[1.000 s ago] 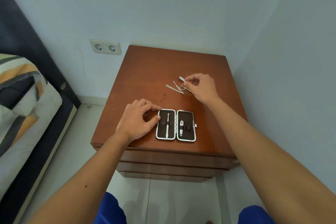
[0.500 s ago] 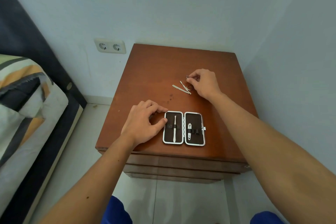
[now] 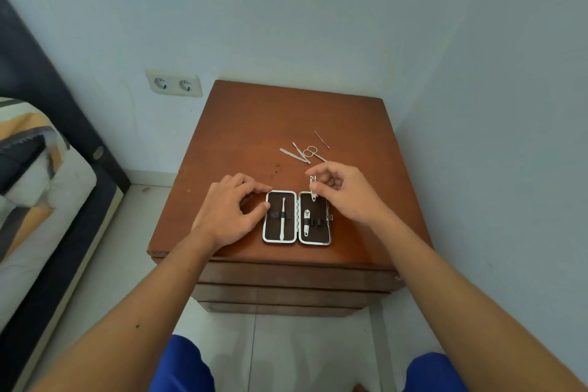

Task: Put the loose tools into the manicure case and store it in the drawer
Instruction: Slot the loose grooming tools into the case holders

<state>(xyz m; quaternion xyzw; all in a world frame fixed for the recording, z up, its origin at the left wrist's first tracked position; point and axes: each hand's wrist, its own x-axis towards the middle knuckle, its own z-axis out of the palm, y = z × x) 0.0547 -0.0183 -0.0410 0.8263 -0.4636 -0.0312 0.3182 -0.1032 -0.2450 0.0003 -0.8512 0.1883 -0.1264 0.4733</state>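
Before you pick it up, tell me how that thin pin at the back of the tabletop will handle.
The thin pin looks very light, probably skidding on the smooth tabletop when nudged. Lying flat and so slim, it's likely hard to pinch. It may bend slightly.

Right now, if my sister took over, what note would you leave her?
Left hand rests on the nightstand, fingers on the left edge of the open manicure case.
Right hand pinches a small nail clipper above the case's right half.
Done: one tool strapped in each half.
Left: seat the clipper, add the scissors, the flat tools and the thin pick, close the case, store it in a drawer.
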